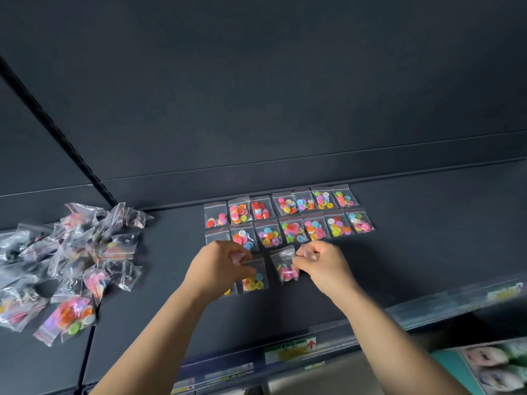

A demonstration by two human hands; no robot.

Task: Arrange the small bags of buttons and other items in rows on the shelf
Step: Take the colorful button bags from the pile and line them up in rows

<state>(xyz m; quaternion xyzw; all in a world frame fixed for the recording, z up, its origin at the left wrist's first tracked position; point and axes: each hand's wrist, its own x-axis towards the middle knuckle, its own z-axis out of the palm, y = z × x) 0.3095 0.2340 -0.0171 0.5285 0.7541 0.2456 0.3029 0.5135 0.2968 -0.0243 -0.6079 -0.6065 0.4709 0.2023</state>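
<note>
head cam, only view: dark shelf [413, 260] fills the middle of the frame. Two finished rows sit just above centre, back row [281, 205] and second row [293, 230], 7 bags each afaict, edges nearly touching. Third row is being started right below them.

left hand [219, 263] has fingers curled, thumb + fingertips pinching the top edge of the yellow/blue bag [255, 277], which lies flat on the shelf. right hand [322, 260] is curled too, pinching the right edge of the pink bag [286, 267], which is tilted and a bit crumpled, not squared up yet. Another bag peeks out under the left wrist, mostly hidden.

Unsorted pile [71, 260] is at the left edge, lots left, so imo roughly halfway at best.

Next move prob: straighten the pink bag, set it just beside the yellow/blue one under the second row, then reach left to the pile for more. label strip [288, 350] at the bottom centre marks the shelf's front lip
</note>
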